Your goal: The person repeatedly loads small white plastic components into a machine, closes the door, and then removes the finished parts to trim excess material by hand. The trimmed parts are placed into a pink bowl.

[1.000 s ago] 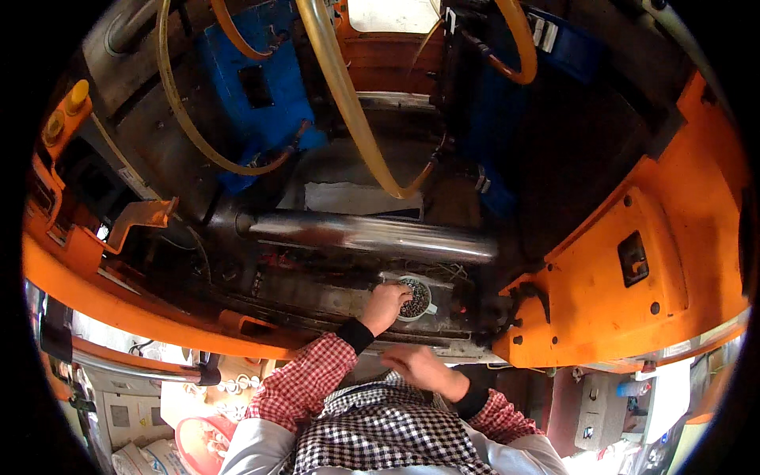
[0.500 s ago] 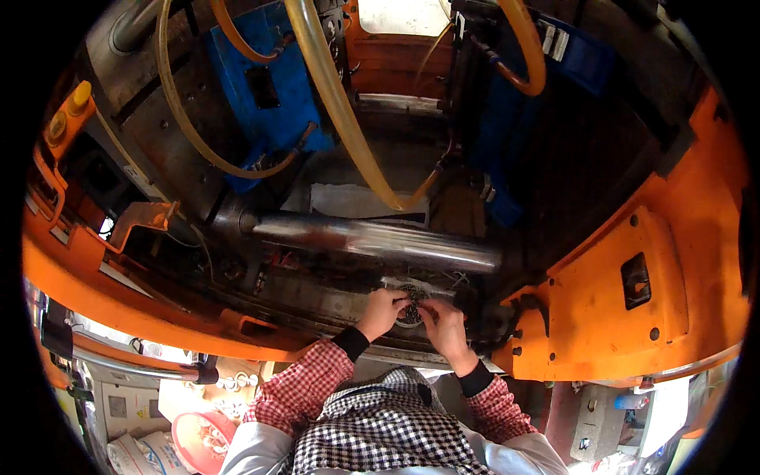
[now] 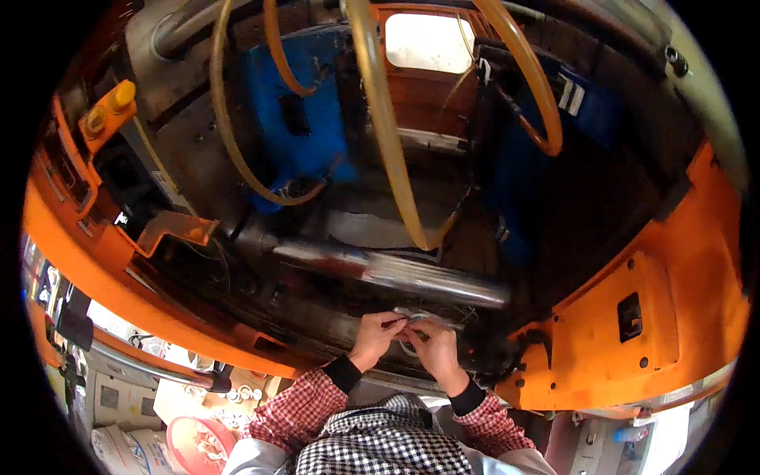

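Note:
My left hand [image 3: 374, 339] and my right hand [image 3: 435, 347] meet fingertip to fingertip over a small round pale container [image 3: 407, 349]. Thumbs and forefingers on both sides are pinched together; whatever lies between them is too small to name. Most of the container is hidden beneath my fingers. It stands on the machine's ledge, on the near side of a thick polished steel bar [image 3: 427, 281].
Orange machine panels flank me on the left [image 3: 198, 328] and right [image 3: 570, 356]. Amber hoses [image 3: 388, 134] hang ahead, near a blue block [image 3: 261, 79]. At lower left a pink bowl [image 3: 178, 435] holds small pale pieces, beside a table with several pale rings [image 3: 245, 393].
The view has shifted, so the machine appears lower and further right. My hands have come closer together, and they now cover the dark small pieces that showed in the container.

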